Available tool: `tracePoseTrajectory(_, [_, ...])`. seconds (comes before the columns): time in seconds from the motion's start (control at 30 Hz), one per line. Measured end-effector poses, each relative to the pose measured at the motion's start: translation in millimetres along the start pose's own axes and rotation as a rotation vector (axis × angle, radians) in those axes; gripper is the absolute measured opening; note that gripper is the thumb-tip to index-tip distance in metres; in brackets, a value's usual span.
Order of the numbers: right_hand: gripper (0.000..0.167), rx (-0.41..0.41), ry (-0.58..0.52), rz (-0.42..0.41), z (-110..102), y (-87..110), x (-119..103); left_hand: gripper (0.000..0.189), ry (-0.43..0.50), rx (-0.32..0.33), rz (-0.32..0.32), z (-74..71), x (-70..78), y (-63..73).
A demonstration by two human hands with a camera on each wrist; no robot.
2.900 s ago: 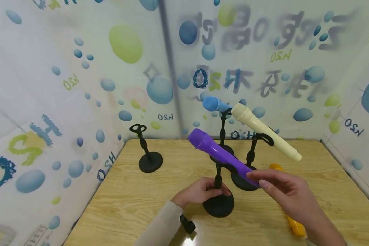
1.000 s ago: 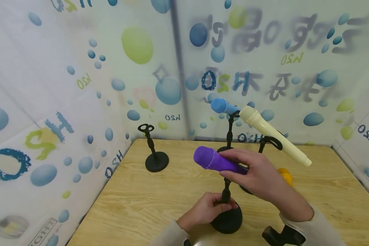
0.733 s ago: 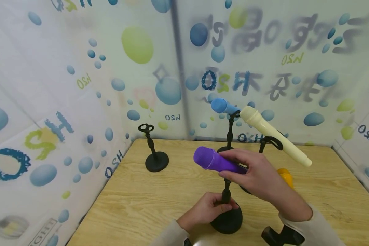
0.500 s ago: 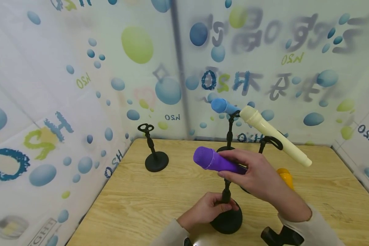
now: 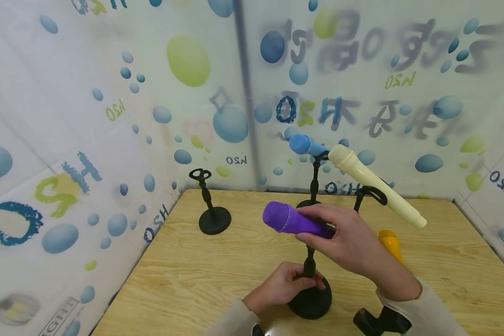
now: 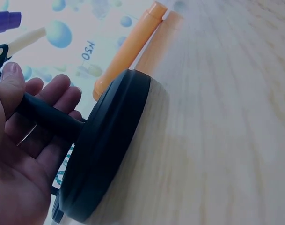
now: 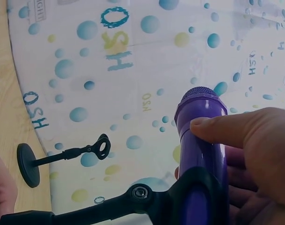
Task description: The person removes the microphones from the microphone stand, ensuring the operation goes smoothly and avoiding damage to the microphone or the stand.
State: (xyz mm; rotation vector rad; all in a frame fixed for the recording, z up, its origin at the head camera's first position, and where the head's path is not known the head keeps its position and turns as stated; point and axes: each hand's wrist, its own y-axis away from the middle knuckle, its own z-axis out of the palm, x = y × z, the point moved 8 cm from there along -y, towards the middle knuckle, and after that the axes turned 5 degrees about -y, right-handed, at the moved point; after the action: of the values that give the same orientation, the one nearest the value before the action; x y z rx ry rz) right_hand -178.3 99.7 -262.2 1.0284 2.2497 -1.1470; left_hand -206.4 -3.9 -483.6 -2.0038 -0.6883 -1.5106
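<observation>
My right hand [image 5: 353,240] grips a purple microphone [image 5: 283,218] just behind its head, thumb on one side and fingers on the other. The right wrist view shows the microphone [image 7: 203,140] passing through the black clip [image 7: 163,199] of its stand. Low on that stand, my left hand [image 5: 283,285] holds the pole just above the round black base [image 5: 312,303]. In the left wrist view the thumb and fingers lie around the pole [image 6: 51,116], and the base [image 6: 109,145] is close to the tabletop. The microphone's tail is hidden behind the right hand in the head view.
Behind the right hand, a cream microphone [image 5: 375,184] and a blue microphone [image 5: 304,144] rest in stands. An orange microphone [image 5: 389,245] lies on the wooden table [image 5: 185,280], partly covered by the right forearm. At the back left stands a bare microphone stand [image 5: 212,219].
Since the earliest frame, my right hand has moved from the purple microphone's tail up towards its head, and the head sits lower. Over the last second almost nothing has moved.
</observation>
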Motion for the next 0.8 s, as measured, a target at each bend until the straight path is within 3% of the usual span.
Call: tracePoseTrajectory(0.8, [0.039, -0.001, 0.003, -0.004, 5.0, -6.9, -5.3, 0.028, 0.022, 0.018, -0.048, 0.2, 0.9, -1.2])
